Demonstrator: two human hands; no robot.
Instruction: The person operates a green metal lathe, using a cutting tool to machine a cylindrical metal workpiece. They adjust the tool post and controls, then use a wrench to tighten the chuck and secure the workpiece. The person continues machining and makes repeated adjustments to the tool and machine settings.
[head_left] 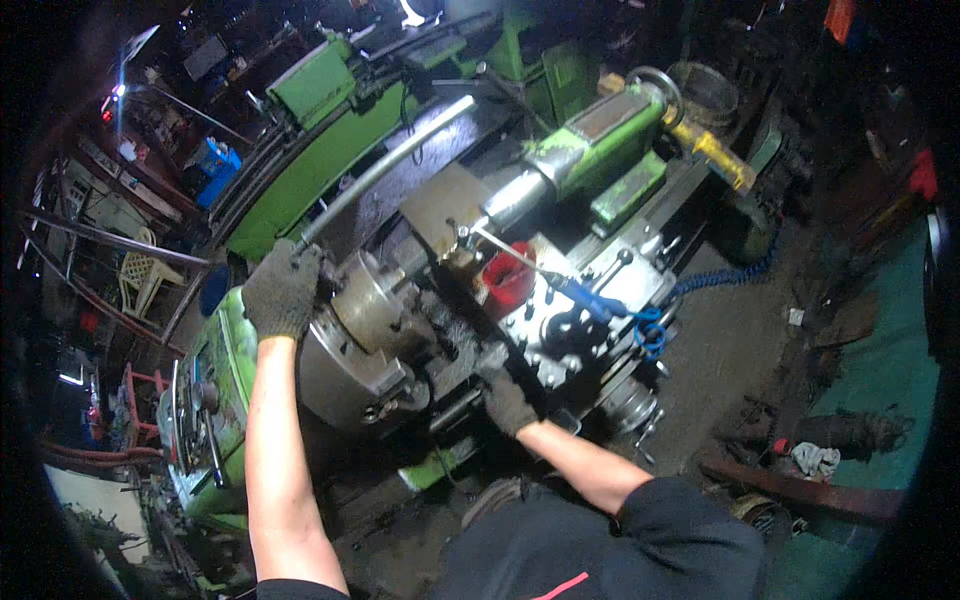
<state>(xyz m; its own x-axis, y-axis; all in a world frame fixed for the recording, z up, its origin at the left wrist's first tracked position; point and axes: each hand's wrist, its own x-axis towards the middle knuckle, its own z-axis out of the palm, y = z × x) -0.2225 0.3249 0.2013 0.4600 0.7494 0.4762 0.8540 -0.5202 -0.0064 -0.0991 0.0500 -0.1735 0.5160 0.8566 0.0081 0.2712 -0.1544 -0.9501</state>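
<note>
2 places on a green lathe (230, 350) have a gloved hand at them. At the left, the left hand (283, 295) is closed around the near end of a long metal bar (390, 165), which slants away to the far right with its far end free. Nearer and to the right, the right hand (510, 402) is bent over a grey metal block (488, 358) just beside the chuck (335, 378); its fingers are partly hidden, so I cannot tell whether it grips the block or only rests there.

The chuck lies between the 2 hands, with a round metal piece (368, 305) on its far side. To the right of it, the carriage (560, 345) carries a red cup (508, 275) and an air gun (590, 298) with a blue handle. The tailstock (610, 130) stands at the far right, its bright quill (520, 195) pointing toward the chuck; whether it meets anything there is unclear.

As far along as this looks, I judge the work to be midway: the round piece appears mounted and the bar is in hand, but the bar is not yet put aside and the right hand is not yet clear. Whether anything is tight cannot be told.
</note>
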